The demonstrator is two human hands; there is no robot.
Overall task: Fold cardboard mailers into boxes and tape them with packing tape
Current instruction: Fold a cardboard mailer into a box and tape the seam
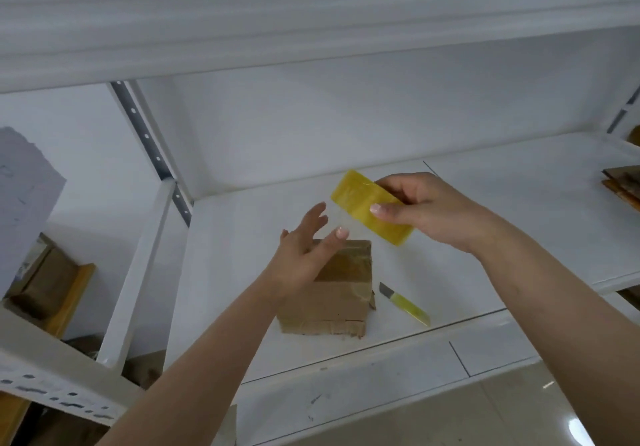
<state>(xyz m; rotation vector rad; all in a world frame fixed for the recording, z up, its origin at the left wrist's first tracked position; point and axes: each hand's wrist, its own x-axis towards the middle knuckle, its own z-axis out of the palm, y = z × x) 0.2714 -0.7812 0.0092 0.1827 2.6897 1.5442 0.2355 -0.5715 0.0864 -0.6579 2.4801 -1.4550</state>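
A small folded cardboard box (332, 293) with glossy tape over its top stands on the white shelf (502, 237). My right hand (433, 213) grips a yellow roll of packing tape (372, 208), seen edge-on, up and to the right of the box. My left hand (306, 248) hovers over the box's top left corner with straight, spread fingers, reaching toward the roll. A clear strip of tape seems to run from the roll toward my left fingers, but it is too faint to be sure.
A yellow utility knife (405, 303) with its blade out lies on the shelf right of the box. Flat cardboard pieces (623, 182) lie at the far right edge. Brown boxes (45, 279) sit in the neighbouring shelf bay at left, behind a white upright post (138, 272).
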